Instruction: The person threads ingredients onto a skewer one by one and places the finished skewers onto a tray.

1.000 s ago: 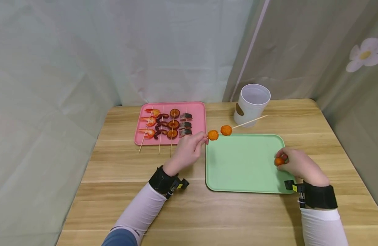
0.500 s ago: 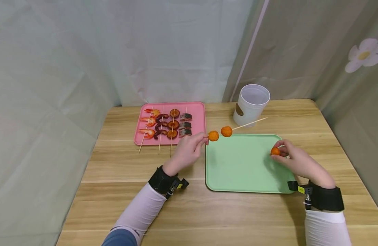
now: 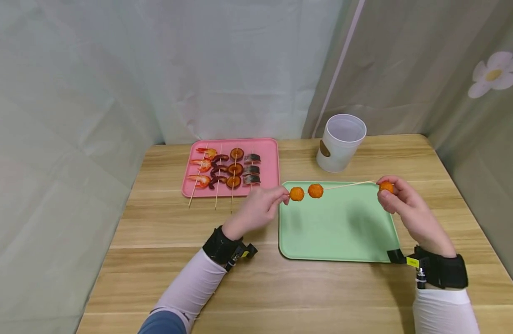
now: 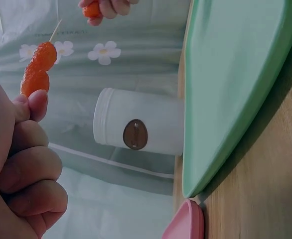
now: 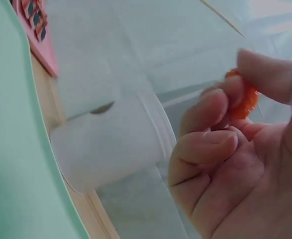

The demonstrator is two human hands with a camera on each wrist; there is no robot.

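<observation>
My left hand (image 3: 258, 208) pinches one end of a wooden skewer (image 3: 349, 185) above the green tray (image 3: 336, 232). Two round orange balls (image 3: 315, 190) are threaded on it near my fingers. The skewer's bare part points right, toward my right hand (image 3: 413, 211). Between thumb and fingers, that hand holds a loose orange ball (image 5: 246, 104) over the tray's right far corner. In the right wrist view, the skewer's tip (image 5: 225, 20) shows apart from this ball. My left hand (image 4: 26, 159) has its other fingers curled in the left wrist view.
At the back left lies a pink tray (image 3: 270, 153) with several loaded skewers: shrimp (image 3: 203, 165), dark curled pieces (image 3: 219, 170), mushroom slices (image 3: 235, 170) and fish-like chunks (image 3: 252, 170). A white canister (image 3: 340, 148) stands behind the green tray. Curtains (image 3: 240, 69) hang behind the wooden table (image 3: 156, 260).
My right hand has lifted the loose ball from the green tray's right side up to the skewer's tip end. My left hand has shifted slightly right and nearer with the skewer.
</observation>
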